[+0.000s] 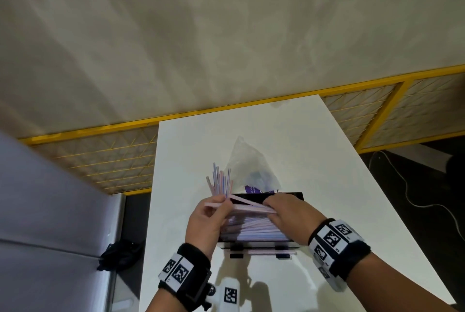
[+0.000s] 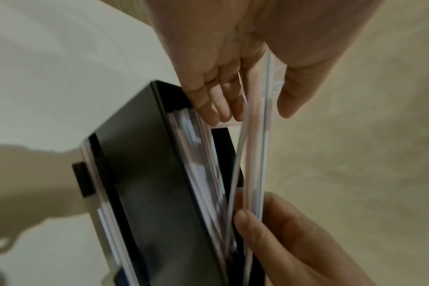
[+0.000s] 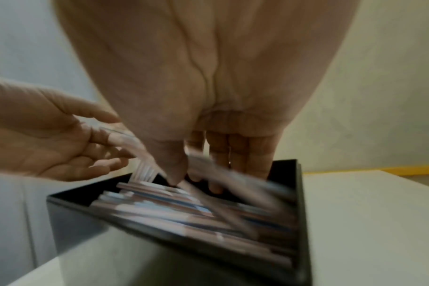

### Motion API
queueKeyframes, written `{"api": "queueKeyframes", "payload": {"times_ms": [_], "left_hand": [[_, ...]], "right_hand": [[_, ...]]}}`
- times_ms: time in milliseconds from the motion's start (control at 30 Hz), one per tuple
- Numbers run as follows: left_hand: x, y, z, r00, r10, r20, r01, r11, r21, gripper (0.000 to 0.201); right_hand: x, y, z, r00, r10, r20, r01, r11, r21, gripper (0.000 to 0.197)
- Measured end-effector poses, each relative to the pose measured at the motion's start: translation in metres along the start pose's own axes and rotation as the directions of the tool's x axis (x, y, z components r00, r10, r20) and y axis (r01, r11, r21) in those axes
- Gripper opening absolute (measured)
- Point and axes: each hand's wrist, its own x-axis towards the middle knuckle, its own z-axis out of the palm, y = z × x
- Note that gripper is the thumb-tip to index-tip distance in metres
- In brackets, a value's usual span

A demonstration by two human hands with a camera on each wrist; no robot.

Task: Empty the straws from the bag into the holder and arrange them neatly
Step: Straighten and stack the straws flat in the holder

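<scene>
A grey cabinet stood at 9 o'clock of the white table. The left hand pinched fanned straws; the right hand gripped straws over the black holder. The clear bag lay at 12 o'clock, the yellow fence beyond.

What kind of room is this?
Probably a fenced-off work or test area, not a home: a plain white table with a yellow mesh fence behind it, and a loose cable on the dark floor.
</scene>
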Motion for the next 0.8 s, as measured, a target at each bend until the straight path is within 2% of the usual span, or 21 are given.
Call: {"api": "queueKeyframes", "payload": {"times_ms": [67, 133, 267, 333, 433, 467, 533, 567, 600, 667, 733, 800], "left_hand": [[0.001, -0.004, -0.008, 0.998, 0.041, -0.052, -0.037, 0.997, 0.065, 0.028], [0.001, -0.006, -0.012, 0.995, 0.076, -0.062, -0.068, 0.992, 0.109, 0.029], [-0.006, -0.01, -0.007, 0.992, 0.114, 0.044, -0.122, 0.963, 0.24, 0.031], [-0.009, -0.013, -0.002, 0.98, 0.15, 0.13, -0.188, 0.913, 0.361, 0.038], [-0.014, -0.018, 0.003, 0.945, 0.199, 0.261, -0.317, 0.76, 0.567, 0.054], [-0.014, -0.021, 0.003, 0.923, 0.225, 0.312, -0.38, 0.667, 0.641, 0.06], [-0.012, -0.028, 0.001, 0.853, 0.245, 0.46, -0.522, 0.416, 0.745, 0.068], [-0.012, -0.032, 0.0, 0.826, 0.219, 0.519, -0.563, 0.314, 0.764, 0.071], [-0.012, -0.036, -0.001, 0.812, 0.181, 0.554, -0.583, 0.251, 0.772, 0.071], [-0.01, -0.042, -0.002, 0.798, 0.159, 0.582, -0.603, 0.188, 0.775, 0.065], [-0.008, -0.043, 0.0, 0.773, 0.212, 0.598, -0.631, 0.153, 0.761, 0.056], [-0.005, -0.041, 0.003, 0.729, 0.289, 0.62, -0.668, 0.102, 0.737, 0.048]], "right_hand": [[-0.002, 0.004, 0.003, 1.0, 0.013, 0.015, -0.013, 1.0, -0.006, 0.047], [-0.003, 0.006, 0.004, 0.999, 0.008, 0.038, -0.008, 1.0, -0.003, 0.058], [-0.003, 0.006, 0.008, 0.994, 0.018, 0.11, -0.023, 0.999, 0.042, 0.077], [-0.001, 0.003, 0.01, 0.988, 0.036, 0.148, -0.04, 0.999, 0.024, 0.077], [0.003, -0.001, 0.006, 0.974, 0.061, 0.216, -0.062, 0.998, -0.002, 0.062], [0.004, -0.001, 0.003, 0.973, 0.057, 0.225, -0.057, 0.998, -0.004, 0.061], [0.004, 0.0, 0.0, 0.977, 0.05, 0.206, -0.053, 0.999, 0.008, 0.071], [0.004, 0.001, -0.002, 0.98, 0.052, 0.19, -0.056, 0.998, 0.013, 0.077], [0.004, 0.002, -0.003, 0.983, 0.055, 0.176, -0.059, 0.998, 0.014, 0.08], [0.004, 0.001, -0.003, 0.982, 0.067, 0.175, -0.066, 0.998, -0.011, 0.075], [0.003, 0.001, -0.001, 0.979, 0.085, 0.188, -0.077, 0.996, -0.049, 0.06], [0.0, -0.001, 0.001, 0.975, 0.099, 0.198, -0.089, 0.994, -0.06, 0.05]]}}
